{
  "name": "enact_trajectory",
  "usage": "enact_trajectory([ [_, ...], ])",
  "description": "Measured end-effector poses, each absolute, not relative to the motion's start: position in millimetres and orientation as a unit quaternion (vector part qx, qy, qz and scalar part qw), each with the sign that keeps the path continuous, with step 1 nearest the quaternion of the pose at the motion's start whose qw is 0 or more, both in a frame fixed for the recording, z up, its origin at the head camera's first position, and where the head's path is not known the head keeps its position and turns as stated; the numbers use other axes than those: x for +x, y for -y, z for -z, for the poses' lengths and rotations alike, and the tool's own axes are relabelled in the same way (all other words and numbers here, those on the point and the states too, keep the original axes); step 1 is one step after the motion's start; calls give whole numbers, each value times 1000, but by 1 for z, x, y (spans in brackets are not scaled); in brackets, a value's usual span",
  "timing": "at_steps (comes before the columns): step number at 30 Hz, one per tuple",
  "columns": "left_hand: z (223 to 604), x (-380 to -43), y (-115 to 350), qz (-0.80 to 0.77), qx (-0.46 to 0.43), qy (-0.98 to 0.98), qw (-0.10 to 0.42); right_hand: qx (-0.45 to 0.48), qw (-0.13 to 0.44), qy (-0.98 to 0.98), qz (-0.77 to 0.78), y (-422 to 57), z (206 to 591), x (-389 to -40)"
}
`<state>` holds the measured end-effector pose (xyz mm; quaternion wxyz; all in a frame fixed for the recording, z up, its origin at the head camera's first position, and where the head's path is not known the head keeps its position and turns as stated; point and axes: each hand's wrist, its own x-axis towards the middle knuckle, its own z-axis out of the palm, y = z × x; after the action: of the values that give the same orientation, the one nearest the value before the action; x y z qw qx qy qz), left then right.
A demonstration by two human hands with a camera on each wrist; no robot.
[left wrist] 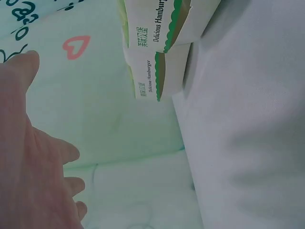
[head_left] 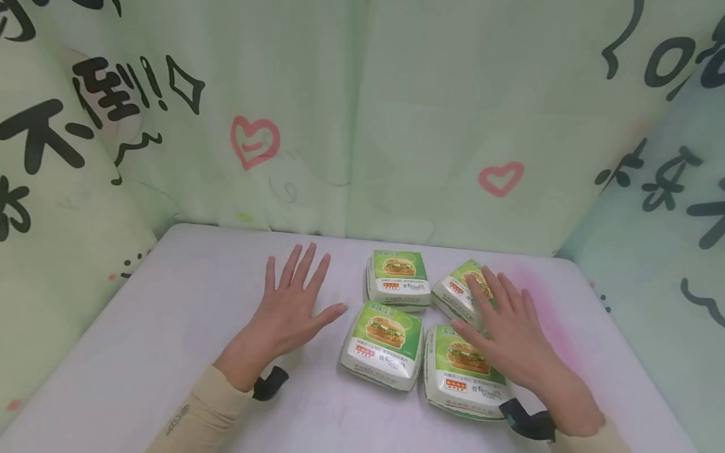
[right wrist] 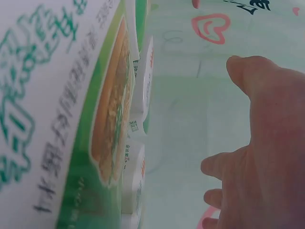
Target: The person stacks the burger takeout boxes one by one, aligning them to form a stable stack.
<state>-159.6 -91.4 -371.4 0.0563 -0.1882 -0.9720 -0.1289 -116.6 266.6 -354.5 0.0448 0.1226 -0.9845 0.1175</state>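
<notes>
Several green and white hamburger boxes stand in a loose cluster on the white table. In the head view there is a back left box (head_left: 398, 280), a front left box (head_left: 384, 343), a front right box (head_left: 467, 374) and a turned back right box (head_left: 455, 296). My left hand (head_left: 289, 314) is spread flat to the left of the cluster, holding nothing. My right hand (head_left: 512, 330) spreads its fingers above the two right boxes, partly hiding them. In the right wrist view a burger box (right wrist: 71, 105) shows close beside that hand, with a gap between them.
The white table (head_left: 170, 327) has rounded far corners. A pale green cloth (head_left: 396, 126) with red hearts and black writing hangs behind it and at both sides. Dark bands, one a black strap (head_left: 270, 384), sit at both wrists.
</notes>
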Motion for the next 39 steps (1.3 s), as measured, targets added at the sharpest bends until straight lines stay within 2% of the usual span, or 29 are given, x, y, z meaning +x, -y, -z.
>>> enact_trajectory([
  [21,377,-158,69,179,-215,960,11,90,24,974,-208,-282,356,-94],
  [30,391,-153,66,241,-220,944,-39,116,-2,955,-272,-284,357,-90],
  [39,395,-154,64,279,-264,922,-49,139,-32,950,-277,-287,359,-87],
])
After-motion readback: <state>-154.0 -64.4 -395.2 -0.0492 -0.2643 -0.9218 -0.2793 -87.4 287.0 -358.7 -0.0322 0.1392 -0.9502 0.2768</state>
